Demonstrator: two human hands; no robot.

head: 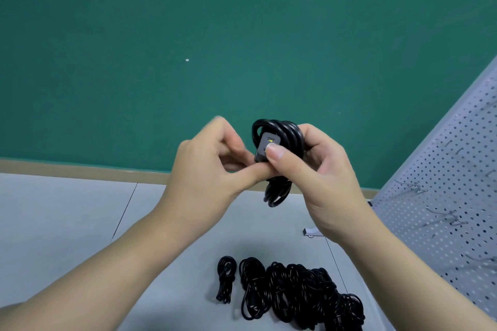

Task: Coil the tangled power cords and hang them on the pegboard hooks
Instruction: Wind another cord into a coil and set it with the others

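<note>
No readable brand, label or writing anywhere; only a small yellow mark on the grey face of the plug [267, 145], too small to make out.

Held up in front of a green wall [188, 35]: one black coiled cord [285, 133], wound in several tight glossy loops, the lower end of the bundle hanging below the hands. Gripped by the right hand [320, 169], fingers curled around the loops, thumb pressing on the plug face. Pinched from the other side by the left hand [212, 166], thumb and curled fingers closed on the cord just under the plug. Both hands close together, touching at the bundle.

Lower down, on the grey floor [67, 223]: a small separate black coil [226, 279], and just beside it to the right a tangled pile of cords [295, 293], black, loops crossing over each other.

At the right edge, tilted in view: a white pegboard [443, 196] with rows of small holes and several metal hooks [411, 188], all bare.
</note>
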